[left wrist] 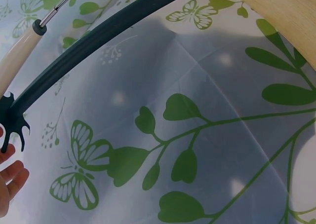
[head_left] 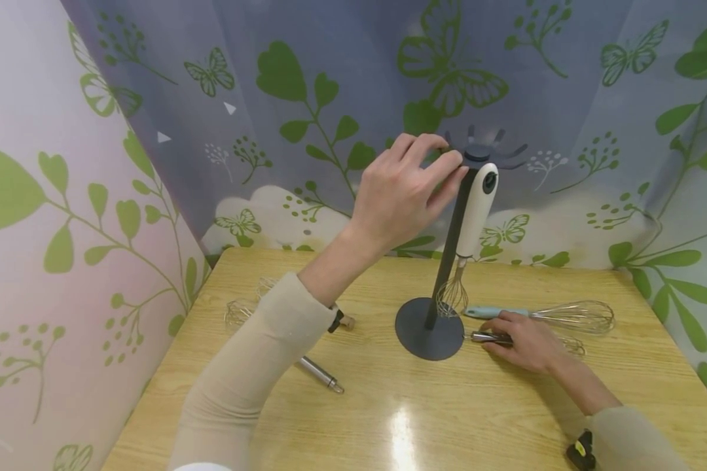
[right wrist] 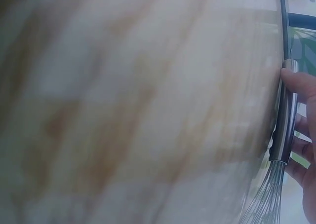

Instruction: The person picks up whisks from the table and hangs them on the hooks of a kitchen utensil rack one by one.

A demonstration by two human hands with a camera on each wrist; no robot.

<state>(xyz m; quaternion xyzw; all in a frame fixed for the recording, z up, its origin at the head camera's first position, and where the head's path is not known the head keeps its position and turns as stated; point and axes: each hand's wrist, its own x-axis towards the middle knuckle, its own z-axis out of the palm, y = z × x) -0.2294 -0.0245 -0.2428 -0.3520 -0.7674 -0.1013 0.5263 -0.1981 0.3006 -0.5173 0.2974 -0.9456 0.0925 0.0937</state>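
Observation:
A dark utensil stand (head_left: pixel 455 242) with a ring of hooks at its top stands on the table. A whisk with a white handle (head_left: pixel 476 212) hangs from it, wires down. My left hand (head_left: pixel 397 186) is at the stand's top, fingers bent around one hook (left wrist: pixel 22 135); its exact contact is partly hidden. Low on the right, my right hand (head_left: pixel 527 341) grips the steel and dark handle of a small whisk (head_left: pixel 491 337) lying on the table. In the right wrist view, the thumb and fingers hold that whisk's handle (right wrist: pixel 284 120).
Just behind the right hand lies a larger whisk with a light blue handle (head_left: pixel 497 312). Left of the stand, a steel-handled whisk (head_left: pixel 321 375) and another whisk with a wooden-looking handle end (head_left: pixel 347 322) lie partly under the left forearm. Patterned curtains surround the wooden table (head_left: pixel 365 418).

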